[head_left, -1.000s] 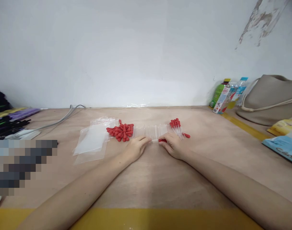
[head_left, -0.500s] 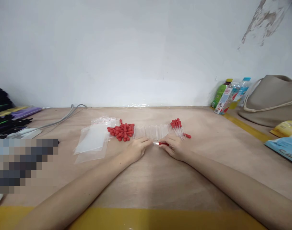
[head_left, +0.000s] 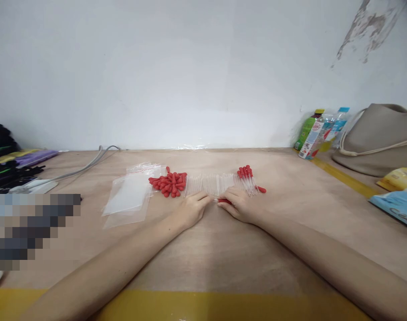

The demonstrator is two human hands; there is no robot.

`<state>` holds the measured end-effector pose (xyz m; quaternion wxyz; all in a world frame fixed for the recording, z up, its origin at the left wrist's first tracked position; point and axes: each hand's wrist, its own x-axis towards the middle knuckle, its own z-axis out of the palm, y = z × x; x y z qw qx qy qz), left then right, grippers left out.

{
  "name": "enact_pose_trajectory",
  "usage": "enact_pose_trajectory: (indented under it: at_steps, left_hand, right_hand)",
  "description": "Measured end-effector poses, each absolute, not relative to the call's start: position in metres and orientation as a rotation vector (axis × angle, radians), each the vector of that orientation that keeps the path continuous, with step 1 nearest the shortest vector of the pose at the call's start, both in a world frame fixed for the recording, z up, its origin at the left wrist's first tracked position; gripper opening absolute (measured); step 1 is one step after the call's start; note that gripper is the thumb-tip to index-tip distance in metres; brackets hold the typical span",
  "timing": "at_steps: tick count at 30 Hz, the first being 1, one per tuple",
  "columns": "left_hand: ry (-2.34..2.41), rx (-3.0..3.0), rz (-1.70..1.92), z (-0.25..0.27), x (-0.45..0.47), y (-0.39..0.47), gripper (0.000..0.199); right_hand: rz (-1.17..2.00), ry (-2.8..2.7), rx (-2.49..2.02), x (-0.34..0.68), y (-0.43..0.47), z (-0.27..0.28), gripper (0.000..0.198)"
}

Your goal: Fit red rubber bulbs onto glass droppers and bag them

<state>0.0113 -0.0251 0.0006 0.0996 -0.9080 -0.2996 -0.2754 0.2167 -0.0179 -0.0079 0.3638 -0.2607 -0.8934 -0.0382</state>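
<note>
Near the middle of the table, my left hand [head_left: 194, 207] is closed on a thin clear glass dropper tube, mostly hidden by my fingers. My right hand [head_left: 240, 205] pinches a red rubber bulb [head_left: 224, 201] at the tube's right end. The two hands are close together, with a short bit of tube showing between them. Just behind them lies a row of clear dropper tubes [head_left: 208, 183]. Left of that row is a heap of loose red bulbs [head_left: 170, 183]. At its right end lie several droppers with bulbs fitted [head_left: 245, 173], and a single red bulb [head_left: 261, 190] beside them.
Clear zip bags [head_left: 128, 194] lie left of the bulb heap. A grey cable [head_left: 86, 167] runs along the back left, near black items [head_left: 9, 174]. Bottles [head_left: 312, 133], a grey drawstring bag [head_left: 380, 138] and coloured packets [head_left: 397, 205] stand at the right.
My right hand and the red bulb have shifted slightly left, towards my left hand. Less of the glass tube shows between the hands.
</note>
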Motion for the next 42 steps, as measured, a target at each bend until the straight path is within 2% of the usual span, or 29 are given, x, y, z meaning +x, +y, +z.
enact_pose_trajectory:
  at_steps: [7, 11, 13, 17, 24, 29, 34, 38, 42]
  left_hand:
    - [-0.923, -2.719, -0.851, 0.001, 0.012, -0.025, 0.027]
    - [-1.007, -2.757, -1.166, 0.002, 0.015, -0.025, 0.023]
    - [-1.023, -2.777, -1.295, 0.004, 0.016, -0.026, 0.022]
    - [-0.982, -2.834, -1.3, 0.008, 0.016, -0.027, 0.032]
    - [-1.042, -2.758, -1.19, 0.007, 0.016, -0.025, 0.031]
    - [-1.085, -2.75, -1.107, 0.007, 0.018, -0.025, 0.027]
    - [-1.077, -2.752, -1.106, 0.008, 0.017, -0.025, 0.024]
    - [-1.088, -2.747, -1.098, 0.007, 0.017, -0.025, 0.023]
    - [-1.125, -2.716, -1.08, 0.007, 0.016, -0.025, 0.022]
  right_hand:
    - [-0.003, -2.296, -0.691, 0.216, -0.014, -0.006, 0.015]
    - [0.284, -2.111, -0.777, 0.211, -0.018, 0.007, 0.015]
    - [0.47, -1.931, -0.84, 0.206, -0.018, 0.011, 0.021]
    - [0.688, -1.613, -0.868, 0.21, -0.006, 0.023, 0.032]
    - [0.561, -1.323, -1.33, 0.307, 0.036, 0.059, 0.048]
    - [0.372, -1.495, -1.768, 0.342, 0.054, 0.03, 0.024]
    - [0.267, -1.708, -1.831, 0.335, 0.067, -0.004, 0.034]
    - [0.277, -1.729, -1.806, 0.332, 0.065, -0.006, 0.041]
    - [0.286, -1.604, -1.919, 0.332, 0.057, 0.009, 0.031]
